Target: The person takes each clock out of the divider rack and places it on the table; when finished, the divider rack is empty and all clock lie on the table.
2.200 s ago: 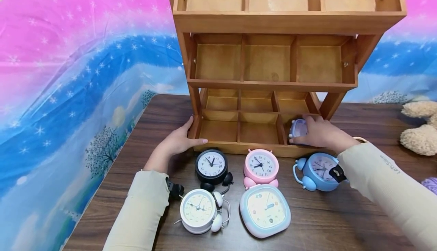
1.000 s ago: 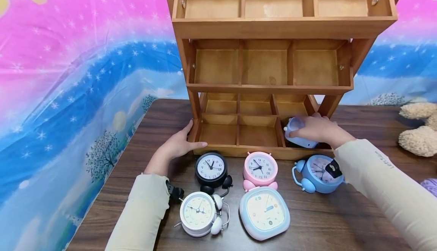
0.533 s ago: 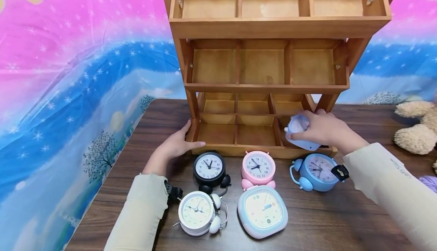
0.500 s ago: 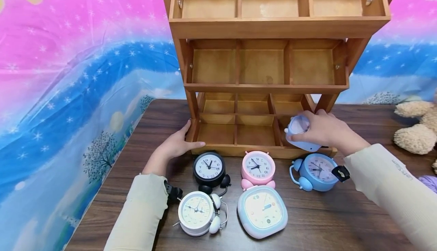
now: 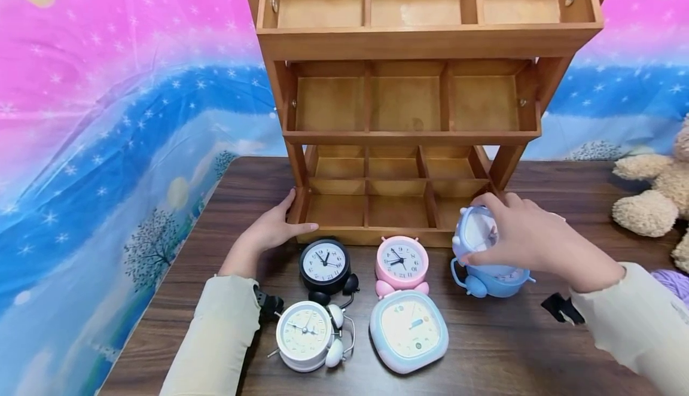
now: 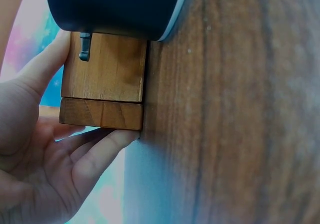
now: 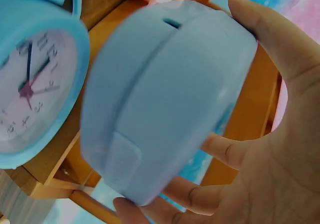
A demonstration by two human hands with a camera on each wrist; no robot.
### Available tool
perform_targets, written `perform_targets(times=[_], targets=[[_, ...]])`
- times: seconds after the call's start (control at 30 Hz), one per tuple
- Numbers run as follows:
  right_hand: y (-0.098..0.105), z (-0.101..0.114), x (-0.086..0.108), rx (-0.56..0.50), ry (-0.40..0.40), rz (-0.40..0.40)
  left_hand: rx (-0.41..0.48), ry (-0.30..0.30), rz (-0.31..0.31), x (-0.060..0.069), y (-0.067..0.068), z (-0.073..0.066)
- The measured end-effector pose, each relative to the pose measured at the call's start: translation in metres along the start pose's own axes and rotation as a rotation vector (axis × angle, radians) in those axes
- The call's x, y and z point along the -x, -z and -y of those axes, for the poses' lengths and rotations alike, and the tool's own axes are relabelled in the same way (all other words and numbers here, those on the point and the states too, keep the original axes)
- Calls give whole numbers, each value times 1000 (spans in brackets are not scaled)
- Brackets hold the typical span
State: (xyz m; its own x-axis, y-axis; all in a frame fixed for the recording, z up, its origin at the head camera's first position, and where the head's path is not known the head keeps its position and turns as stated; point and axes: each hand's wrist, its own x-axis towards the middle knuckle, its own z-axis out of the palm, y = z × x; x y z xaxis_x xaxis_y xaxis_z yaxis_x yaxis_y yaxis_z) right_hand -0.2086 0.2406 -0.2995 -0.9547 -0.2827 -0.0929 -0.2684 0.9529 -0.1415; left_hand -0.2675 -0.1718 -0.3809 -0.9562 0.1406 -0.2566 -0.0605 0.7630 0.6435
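Observation:
In the head view, my right hand (image 5: 530, 234) grips a small lavender-blue alarm clock (image 5: 476, 228) between thumb and fingers. It hangs above the front edge of the wooden shelf (image 5: 377, 235), partly covering the blue twin-bell clock (image 5: 492, 281) on the table. In the right wrist view, the held clock's smooth casing (image 7: 165, 88) fills the middle, with the fingers spread round its sides. My left hand (image 5: 270, 227) rests against the shelf's lower left corner, thumb on the front and straight fingers along the side. A black twin-bell clock (image 5: 325, 264) lies nearest to it.
A pink clock (image 5: 402, 261), a white twin-bell clock (image 5: 304, 333) and a square pale-blue clock (image 5: 409, 331) lie on the dark wooden table (image 5: 484, 348). The shelf's upper tiers overhang the lowest one. A teddy bear (image 5: 646, 210) and purple yarn (image 5: 671, 282) are at right.
My right hand has lifted the lavender-blue clock out of the lowest tier's right compartment and brought it forward over the blue clock. My left hand has stayed at the shelf's corner.

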Motion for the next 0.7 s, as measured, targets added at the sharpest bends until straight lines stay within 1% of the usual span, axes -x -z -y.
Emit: perform_targets(times=[0.13,0.37,0.5,0.6,0.7], targets=[[-3,7,17,39,45,-6,7,1,0,0,0,0],[-16,15,42,92,83,29,7,2,2,-1,1,2],[-25,13,51,109,110,39,-4,-2,1,0,1,1],[-32,12,56,111,109,45,-8,-2,1,0,1,0],[-38,12,60,112,109,25,-10,1,0,0,1,0]])
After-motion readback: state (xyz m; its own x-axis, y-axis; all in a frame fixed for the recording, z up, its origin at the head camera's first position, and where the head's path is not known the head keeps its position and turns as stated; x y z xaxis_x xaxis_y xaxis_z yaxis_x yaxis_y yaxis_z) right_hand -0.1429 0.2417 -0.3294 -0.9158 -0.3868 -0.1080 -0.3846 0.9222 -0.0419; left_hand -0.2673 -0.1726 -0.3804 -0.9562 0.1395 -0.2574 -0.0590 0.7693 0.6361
